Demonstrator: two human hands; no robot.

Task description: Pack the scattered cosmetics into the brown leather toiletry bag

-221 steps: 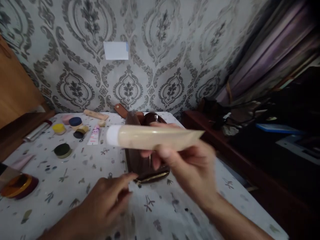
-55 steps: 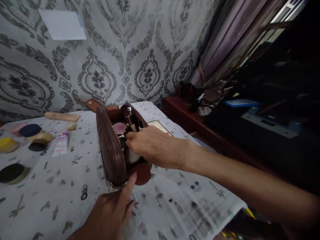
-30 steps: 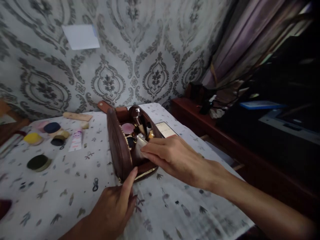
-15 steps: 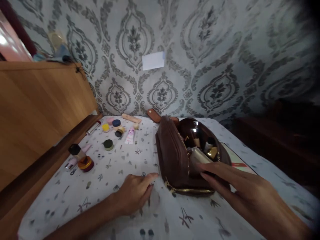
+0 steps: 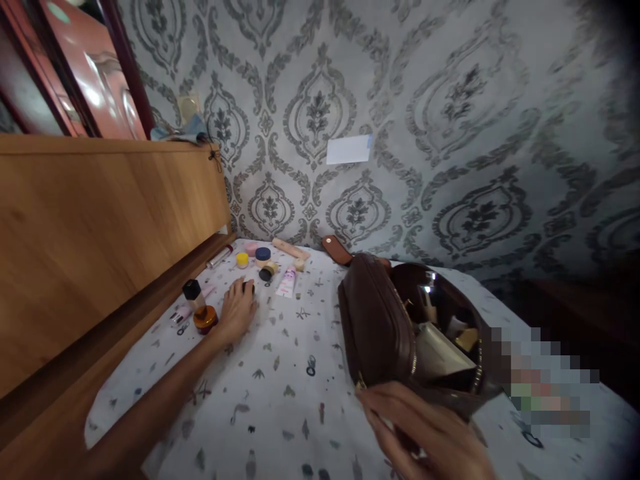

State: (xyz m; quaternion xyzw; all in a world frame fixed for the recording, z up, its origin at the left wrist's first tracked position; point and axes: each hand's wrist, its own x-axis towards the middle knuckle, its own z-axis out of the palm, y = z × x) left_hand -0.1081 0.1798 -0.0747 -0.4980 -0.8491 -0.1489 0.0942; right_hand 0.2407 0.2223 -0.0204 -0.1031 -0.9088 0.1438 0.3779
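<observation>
My left hand [image 5: 239, 310] reaches over the cloth, its fingers closed around a small dark jar [image 5: 249, 287], which they mostly cover. A brown zip bag [image 5: 375, 327] lies with its top unzipped. Inside it are a beige pouch [image 5: 443, 353], a gold-coloured item [image 5: 467, 339] and other small things in shadow. At the bag's front corner, by the zip end, my right hand [image 5: 425, 427] has its fingers bent against the edge. An amber jar [image 5: 205, 320] and a black-capped bottle [image 5: 194, 295] stand just left of my left hand.
Near the wall lie a pink-and-white tube [image 5: 287, 281], a blue-lidded jar [image 5: 263, 256], a yellow pot [image 5: 242, 260], a peach-coloured tube [image 5: 291, 249] and a brown strap [image 5: 337, 250]. A wooden panel [image 5: 110, 207] borders the left side. A blurred patch [image 5: 545, 387] covers something at right.
My left hand has moved forward and left onto the dark jar. My right hand has let go of the beige pouch, now in the bag, and moved to the bag's front edge. The view has shifted left.
</observation>
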